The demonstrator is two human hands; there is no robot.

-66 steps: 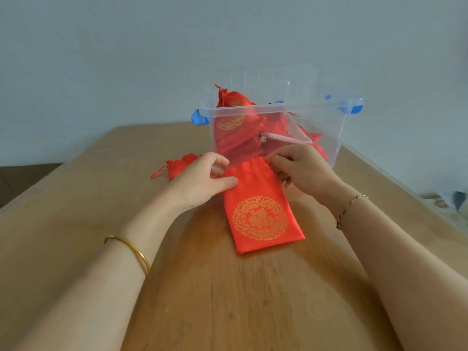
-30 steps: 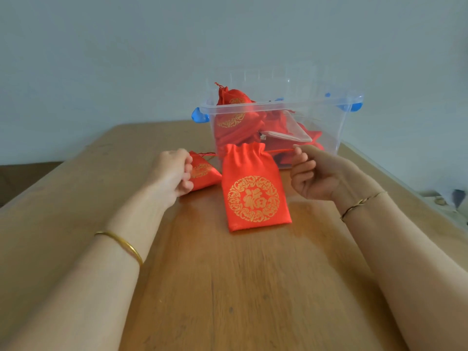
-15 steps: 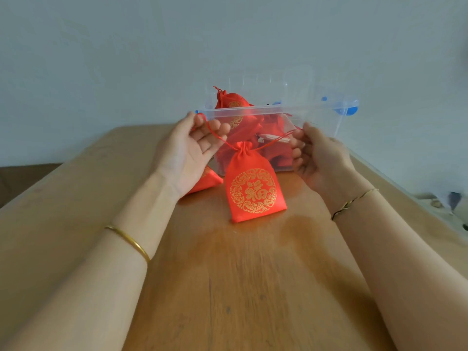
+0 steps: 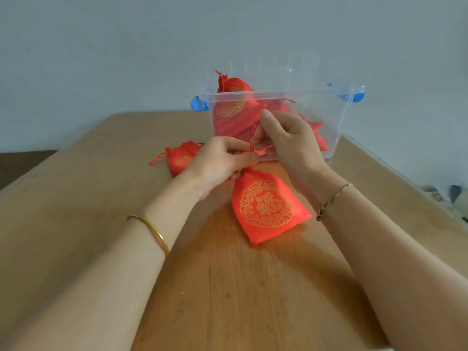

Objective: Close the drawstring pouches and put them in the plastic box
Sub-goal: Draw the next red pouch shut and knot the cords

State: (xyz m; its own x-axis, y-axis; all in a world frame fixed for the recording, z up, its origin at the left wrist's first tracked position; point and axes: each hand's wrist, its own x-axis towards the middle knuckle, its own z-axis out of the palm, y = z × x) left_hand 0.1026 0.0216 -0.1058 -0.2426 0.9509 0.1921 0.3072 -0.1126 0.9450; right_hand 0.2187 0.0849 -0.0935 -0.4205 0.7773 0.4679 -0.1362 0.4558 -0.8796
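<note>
– Currently, where is the pouch [image 4: 266,206]?
– On the bench [image 4: 228,287], just in front of the box [image 4: 326,122]. It lies tilted, gold emblem up, with the base toward the person and the neck toward the box. The neck is gathered tight and sits at the hands.

– State of the left hand [image 4: 217,160]?
– Its fingers [image 4: 238,146] are curled and pinch the red cord [image 4: 263,149] right above the neck.

– And the right hand [image 4: 291,140]?
– It is curled on the same cord from the other side, with the thumb raised. A strand of cord runs up along the thumb. The two hands meet at the cord, directly over the neck.

– Box contents?
– Several red pouches [image 4: 233,105]. One stands against the left wall, and its tied top rises above the rim. The box is clear plastic with no lid on it, and it has blue latches [image 4: 198,103] at both ends.

– Other items on the bench?
– A second pouch [image 4: 181,158] lies left of the left hand and is partly hidden behind it. Its neck looks gathered and its cord trails to the left. Whether it is fully cinched cannot be told.

– Wrist items?
– A gold bangle [image 4: 154,231] on the left and a thin braided bracelet [image 4: 331,201] on the right.
</note>
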